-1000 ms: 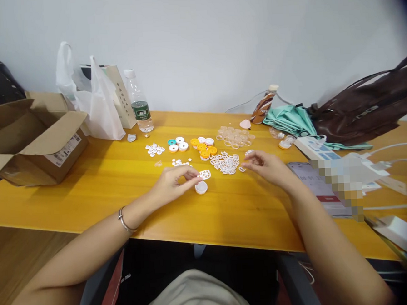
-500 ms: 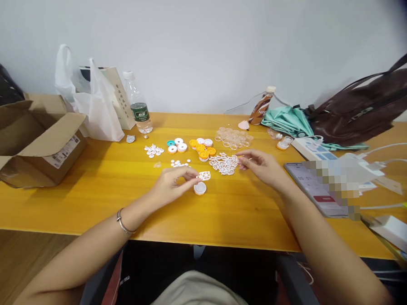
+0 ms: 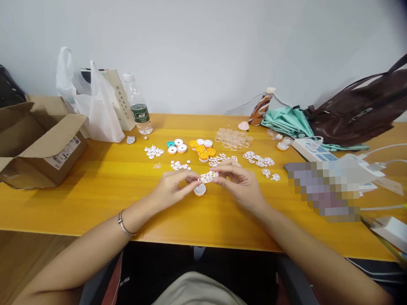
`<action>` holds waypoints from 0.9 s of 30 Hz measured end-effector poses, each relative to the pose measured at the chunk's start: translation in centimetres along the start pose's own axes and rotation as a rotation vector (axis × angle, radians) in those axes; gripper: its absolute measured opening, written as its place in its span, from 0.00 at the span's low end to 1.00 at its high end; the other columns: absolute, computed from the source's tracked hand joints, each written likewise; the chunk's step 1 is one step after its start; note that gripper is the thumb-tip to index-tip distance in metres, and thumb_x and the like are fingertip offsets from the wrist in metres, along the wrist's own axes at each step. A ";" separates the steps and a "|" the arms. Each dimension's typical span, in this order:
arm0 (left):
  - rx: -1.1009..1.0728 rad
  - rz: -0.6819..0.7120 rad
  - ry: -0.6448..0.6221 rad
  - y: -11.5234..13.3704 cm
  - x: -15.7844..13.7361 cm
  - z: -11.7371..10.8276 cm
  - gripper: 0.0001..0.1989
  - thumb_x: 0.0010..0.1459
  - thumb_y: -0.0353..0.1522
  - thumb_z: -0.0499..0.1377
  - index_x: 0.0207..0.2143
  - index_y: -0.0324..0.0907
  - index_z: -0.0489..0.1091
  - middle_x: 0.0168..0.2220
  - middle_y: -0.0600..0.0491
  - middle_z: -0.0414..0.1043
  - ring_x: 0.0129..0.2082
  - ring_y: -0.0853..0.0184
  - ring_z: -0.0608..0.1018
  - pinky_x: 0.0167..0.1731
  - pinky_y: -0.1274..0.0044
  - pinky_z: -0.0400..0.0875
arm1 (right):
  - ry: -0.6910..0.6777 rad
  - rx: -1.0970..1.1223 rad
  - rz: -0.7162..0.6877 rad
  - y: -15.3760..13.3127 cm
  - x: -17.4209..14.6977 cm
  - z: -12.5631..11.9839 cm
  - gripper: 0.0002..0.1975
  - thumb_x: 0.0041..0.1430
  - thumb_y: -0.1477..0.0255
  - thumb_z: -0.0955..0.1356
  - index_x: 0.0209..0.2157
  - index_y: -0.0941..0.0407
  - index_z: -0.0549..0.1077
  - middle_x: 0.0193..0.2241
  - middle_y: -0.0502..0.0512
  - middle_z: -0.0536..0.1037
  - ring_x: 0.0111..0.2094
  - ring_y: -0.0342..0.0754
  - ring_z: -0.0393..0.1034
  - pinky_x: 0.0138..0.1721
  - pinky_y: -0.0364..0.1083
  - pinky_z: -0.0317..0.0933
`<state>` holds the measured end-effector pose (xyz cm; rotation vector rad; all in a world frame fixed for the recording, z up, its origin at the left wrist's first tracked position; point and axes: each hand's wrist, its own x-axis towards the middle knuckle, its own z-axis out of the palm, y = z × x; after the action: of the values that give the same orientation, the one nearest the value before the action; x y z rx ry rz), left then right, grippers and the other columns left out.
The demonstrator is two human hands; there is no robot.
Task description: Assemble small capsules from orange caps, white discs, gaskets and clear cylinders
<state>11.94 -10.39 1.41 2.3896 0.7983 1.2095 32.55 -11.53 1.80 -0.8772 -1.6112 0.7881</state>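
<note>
My left hand (image 3: 175, 186) pinches a white openwork plastic piece (image 3: 205, 178) between thumb and fingertips, just above the table. From the other side, my right hand (image 3: 241, 185) closes its thumb and fingers at the right end of the white piece. Whether a second such piece is between my right fingers I cannot make out. Directly below the fingertips lies a round white case (image 3: 200, 190) with a pale top. Behind my right fingers is a pile of similar openwork pieces (image 3: 220, 158), partly covered by the hand. More of them (image 3: 258, 158) lie to the right.
Small white discs (image 3: 181, 165), white stemmed parts (image 3: 153, 151), orange and white round cases (image 3: 200, 148), and clear rings (image 3: 233, 138) lie behind my hands. A water bottle (image 3: 140, 105) and cardboard box (image 3: 32, 148) stand left. A phone (image 3: 289, 167) and power strip (image 3: 312, 150) lie right.
My right hand has moved left from the openwork pile to the piece in my left hand. Several openwork pieces on the right, behind that hand before, now show. My left hand stays nearly still.
</note>
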 end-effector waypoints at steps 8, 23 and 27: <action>0.083 0.147 0.019 -0.3 -0.2 0.1 0.05 0.57 0.30 0.57 0.36 0.39 0.71 0.31 0.51 0.76 0.30 0.71 0.77 0.33 0.81 0.71 | -0.108 0.073 0.054 0.0 -0.2 0.8 0.06 0.50 0.69 0.71 0.33 0.51 0.77 0.40 0.54 0.75 0.45 0.48 0.68 0.47 0.50 0.65; 0.076 0.153 -0.067 -0.3 -0.2 -0.1 0.06 0.58 0.31 0.56 0.36 0.38 0.70 0.30 0.51 0.75 0.30 0.71 0.76 0.33 0.80 0.69 | -0.117 0.197 0.254 0.5 -0.1 0.7 0.16 0.43 0.69 0.74 0.35 0.54 0.69 0.29 0.50 0.76 0.32 0.43 0.73 0.38 0.45 0.69; 0.055 -0.084 -0.189 -0.3 0.2 -0.7 0.15 0.53 0.40 0.60 0.40 0.41 0.68 0.35 0.51 0.72 0.35 0.68 0.74 0.34 0.77 0.68 | -0.145 0.043 0.223 1.6 0.2 0.1 0.11 0.46 0.68 0.72 0.30 0.57 0.71 0.29 0.52 0.76 0.32 0.45 0.73 0.37 0.46 0.68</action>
<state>11.37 -9.95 1.80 2.4431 0.8712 0.9246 32.60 -10.54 0.56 -0.9996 -1.6338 1.0596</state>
